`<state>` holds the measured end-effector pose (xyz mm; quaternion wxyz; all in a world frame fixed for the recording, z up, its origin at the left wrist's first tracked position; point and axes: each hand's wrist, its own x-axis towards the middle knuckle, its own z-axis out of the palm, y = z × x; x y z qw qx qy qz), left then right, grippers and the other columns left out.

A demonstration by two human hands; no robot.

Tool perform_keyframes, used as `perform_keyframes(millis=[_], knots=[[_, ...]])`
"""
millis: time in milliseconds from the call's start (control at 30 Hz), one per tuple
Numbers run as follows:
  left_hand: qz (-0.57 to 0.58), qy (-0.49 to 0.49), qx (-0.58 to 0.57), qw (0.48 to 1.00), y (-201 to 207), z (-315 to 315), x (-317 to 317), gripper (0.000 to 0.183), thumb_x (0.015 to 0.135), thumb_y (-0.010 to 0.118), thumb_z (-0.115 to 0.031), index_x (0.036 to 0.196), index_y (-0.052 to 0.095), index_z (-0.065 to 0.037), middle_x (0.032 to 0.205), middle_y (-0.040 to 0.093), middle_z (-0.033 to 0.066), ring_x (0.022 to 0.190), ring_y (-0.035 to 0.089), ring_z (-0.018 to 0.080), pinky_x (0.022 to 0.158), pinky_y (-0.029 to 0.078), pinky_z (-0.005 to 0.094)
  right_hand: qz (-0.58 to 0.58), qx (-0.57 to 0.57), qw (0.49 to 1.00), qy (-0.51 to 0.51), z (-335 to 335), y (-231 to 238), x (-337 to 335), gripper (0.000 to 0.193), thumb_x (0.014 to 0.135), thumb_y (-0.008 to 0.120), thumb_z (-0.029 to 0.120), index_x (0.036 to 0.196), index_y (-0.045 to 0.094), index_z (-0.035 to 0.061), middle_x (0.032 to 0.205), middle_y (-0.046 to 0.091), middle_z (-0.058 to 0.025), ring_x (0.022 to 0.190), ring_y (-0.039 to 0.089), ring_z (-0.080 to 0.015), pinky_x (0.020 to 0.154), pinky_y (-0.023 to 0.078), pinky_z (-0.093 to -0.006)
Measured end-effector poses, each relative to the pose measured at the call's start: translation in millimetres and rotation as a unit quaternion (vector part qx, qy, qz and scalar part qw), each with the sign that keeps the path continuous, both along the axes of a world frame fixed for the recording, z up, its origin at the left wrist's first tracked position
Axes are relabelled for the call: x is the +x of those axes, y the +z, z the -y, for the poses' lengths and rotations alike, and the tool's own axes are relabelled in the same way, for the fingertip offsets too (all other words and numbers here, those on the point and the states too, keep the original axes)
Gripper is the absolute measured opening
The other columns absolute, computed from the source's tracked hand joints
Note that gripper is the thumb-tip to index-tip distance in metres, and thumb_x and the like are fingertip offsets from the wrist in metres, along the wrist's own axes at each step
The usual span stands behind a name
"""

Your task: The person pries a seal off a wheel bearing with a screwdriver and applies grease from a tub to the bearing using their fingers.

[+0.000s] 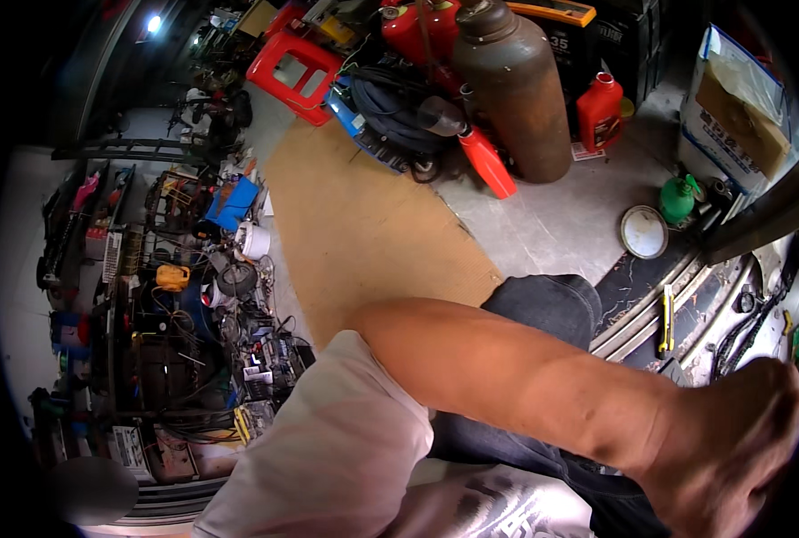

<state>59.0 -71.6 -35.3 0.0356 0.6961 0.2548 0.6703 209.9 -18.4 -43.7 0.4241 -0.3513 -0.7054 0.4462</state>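
Observation:
My left arm, in a pale short sleeve (328, 448), reaches across my body from the lower left to the lower right. At its end my left hand (731, 448) is bent and closed, its knuckles up. The fingertips and whatever they hold are hidden at the dark rim of the picture. Beyond that hand lie dark hoses or cables (758, 323) and a yellow-handled tool (667, 323) on the floor by a metal track. My right hand is out of sight. Below the forearm show my dark trousers (543, 309).
Cardboard (363, 215) covers the floor ahead. Around it stand a brown gas cylinder (516, 99), a red stool (296, 76), a red bottle (489, 166), a red jug (600, 112), a green spray bottle (677, 199) and a box (735, 117). Cluttered shelves (162, 305) fill the left.

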Motion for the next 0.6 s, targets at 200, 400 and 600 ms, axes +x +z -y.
perform_keyframes(millis=[200,400,600], knots=[[-0.041,0.081,0.101,0.991,-20.8,-6.9,14.9,0.021,0.075,0.070,-0.020,0.071,0.062,-0.001,0.069,0.057,0.0247,0.058,0.061,0.0398,0.052,0.049,0.0482,0.023,-0.019,1.000,0.009,-0.5,-0.4,-4.4,0.059,0.083,0.084,0.002,0.136,0.058,-0.0026,0.133,0.062,-0.0131,0.124,0.063,-0.0231,0.108,0.050,-0.0366],[-0.060,0.129,0.165,0.976,-21.2,-13.3,17.2,0.031,0.077,0.069,-0.027,0.062,0.057,-0.002,0.064,0.051,0.0269,0.055,0.058,0.0424,0.050,0.046,0.0509,0.040,-0.024,0.999,0.007,1.7,1.8,-7.7,0.061,0.083,0.084,0.004,0.137,0.057,-0.0029,0.132,0.063,-0.0132,0.124,0.063,-0.0228,0.107,0.050,-0.0361],[0.011,0.030,-0.043,0.999,60.9,25.2,-54.6,0.038,0.093,0.065,-0.045,0.075,0.064,-0.012,0.058,0.053,-0.0007,0.042,0.053,0.0203,0.037,0.040,0.0367,0.046,-0.028,0.999,0.007,1.8,1.9,-7.7,0.062,0.083,0.085,0.007,0.137,0.057,-0.0031,0.132,0.063,-0.0133,0.123,0.064,-0.0225,0.107,0.050,-0.0356]])
